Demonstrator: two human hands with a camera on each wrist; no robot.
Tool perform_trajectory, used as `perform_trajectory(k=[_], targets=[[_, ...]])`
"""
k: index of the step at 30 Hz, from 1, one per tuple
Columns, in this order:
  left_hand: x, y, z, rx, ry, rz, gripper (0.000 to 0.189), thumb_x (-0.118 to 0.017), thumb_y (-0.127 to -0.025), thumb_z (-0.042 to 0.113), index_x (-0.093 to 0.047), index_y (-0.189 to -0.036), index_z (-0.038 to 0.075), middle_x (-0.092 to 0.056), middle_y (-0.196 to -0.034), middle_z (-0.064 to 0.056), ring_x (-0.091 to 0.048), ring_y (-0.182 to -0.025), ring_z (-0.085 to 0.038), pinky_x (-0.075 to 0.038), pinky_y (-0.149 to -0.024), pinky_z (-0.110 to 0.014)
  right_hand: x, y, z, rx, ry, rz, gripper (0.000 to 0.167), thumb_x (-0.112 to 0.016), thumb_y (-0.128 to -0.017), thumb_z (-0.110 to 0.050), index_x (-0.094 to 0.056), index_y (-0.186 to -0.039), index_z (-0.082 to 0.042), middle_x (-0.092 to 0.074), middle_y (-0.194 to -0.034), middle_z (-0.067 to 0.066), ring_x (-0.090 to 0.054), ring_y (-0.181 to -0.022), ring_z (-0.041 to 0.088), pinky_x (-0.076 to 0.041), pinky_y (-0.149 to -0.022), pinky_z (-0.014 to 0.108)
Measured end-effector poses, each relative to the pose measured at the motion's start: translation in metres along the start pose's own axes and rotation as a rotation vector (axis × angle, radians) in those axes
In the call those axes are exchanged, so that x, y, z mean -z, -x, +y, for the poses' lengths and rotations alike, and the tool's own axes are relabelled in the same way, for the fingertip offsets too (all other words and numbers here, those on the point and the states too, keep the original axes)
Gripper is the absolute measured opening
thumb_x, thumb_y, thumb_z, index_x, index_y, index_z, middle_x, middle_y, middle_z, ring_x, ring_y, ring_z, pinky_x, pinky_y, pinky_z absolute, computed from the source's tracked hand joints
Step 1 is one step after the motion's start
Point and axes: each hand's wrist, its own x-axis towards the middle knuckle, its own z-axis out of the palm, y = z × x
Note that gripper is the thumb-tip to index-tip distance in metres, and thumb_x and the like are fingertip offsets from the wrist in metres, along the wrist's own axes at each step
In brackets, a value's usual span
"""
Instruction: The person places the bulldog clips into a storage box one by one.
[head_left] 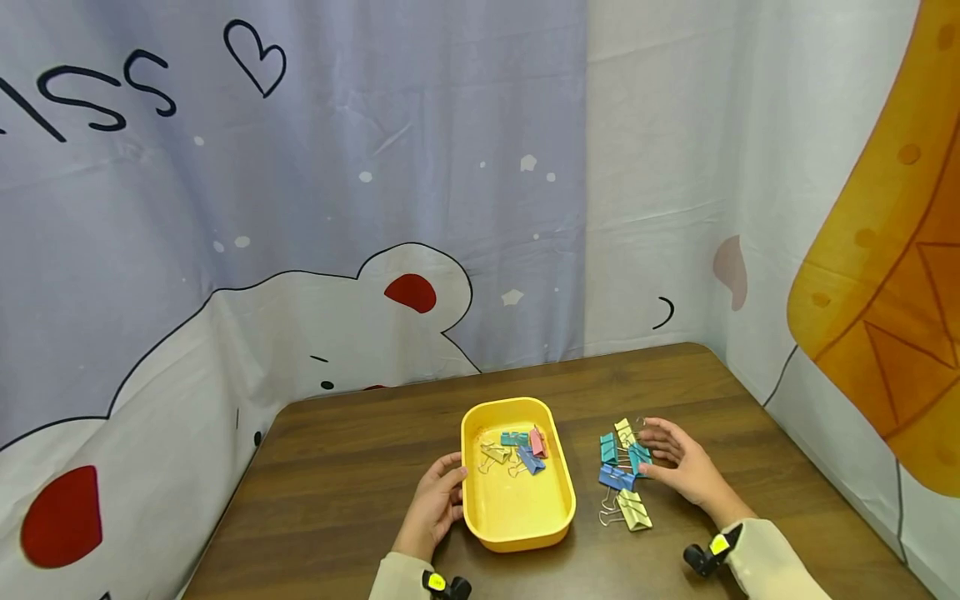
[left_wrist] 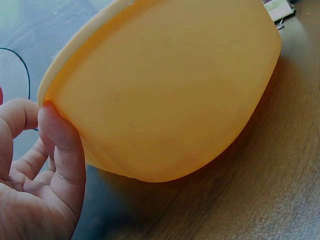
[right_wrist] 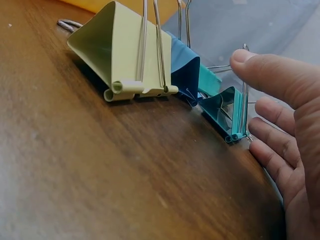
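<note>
My left hand [head_left: 435, 504] pinches the left rim of a yellow plastic tray [head_left: 517, 533], thumb on the near side in the left wrist view. Inside the tray lie a teal binder clip [head_left: 514, 438], a pink one [head_left: 537, 443], a blue one [head_left: 531, 460] and a pale yellow one [head_left: 496, 452]. To the tray's right, my right hand [head_left: 686, 467] is spread beside a teal binder clip [right_wrist: 230, 115]. Its thumb reaches that clip's wire handle, with the other fingers loosely bent along the far side; whether they touch is unclear.
Around that clip are another teal clip [head_left: 608, 449], a blue clip [head_left: 617, 477] and pale yellow clips, one nearer me [head_left: 634, 510] and one farther off [head_left: 625, 432]. They lie on a brown wooden table [head_left: 337, 483]. A printed curtain [head_left: 480, 167] hangs behind it.
</note>
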Motion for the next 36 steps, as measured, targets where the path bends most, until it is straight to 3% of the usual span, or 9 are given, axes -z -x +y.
perform_trajectory(k=[9, 20, 36], targets=[[0.0003, 0.0, 0.0003, 0.0, 0.013, -0.003, 0.045, -0.056, -0.101, 0.011, -0.04, -0.142, 0.001, -0.067, -0.095, -0.007, -0.058, -0.059, -0.007, -0.057, -0.051, -0.025, -0.0016, 0.001, -0.0026, 0.025, 0.087, -0.022, 0.08, -0.087, -0.077, -0.006, -0.045, -0.144, 0.002, -0.063, -0.126, 0.024, -0.062, -0.114, 0.034, -0.051, -0.092, 0.02], [0.0005, 0.0001, -0.0002, 0.001, 0.014, -0.002, 0.046, -0.057, -0.101, 0.013, -0.041, -0.142, 0.002, -0.067, -0.097, -0.007, -0.059, -0.061, -0.008, -0.058, -0.052, -0.026, -0.0023, 0.001, 0.0046, 0.016, 0.147, -0.029, 0.081, -0.087, -0.075, -0.002, -0.046, -0.144, 0.001, -0.064, -0.125, 0.021, -0.061, -0.113, 0.035, -0.048, -0.094, 0.015], [0.0011, -0.0003, -0.0011, 0.006, 0.012, 0.004, 0.045, -0.057, -0.102, 0.013, -0.042, -0.142, 0.003, -0.067, -0.095, -0.006, -0.057, -0.059, -0.007, -0.056, -0.051, -0.024, -0.0026, 0.0005, 0.0017, 0.033, 0.183, -0.025, 0.076, -0.087, -0.073, 0.001, -0.051, -0.14, -0.002, -0.067, -0.12, 0.016, -0.063, -0.109, 0.031, -0.052, -0.09, 0.02]])
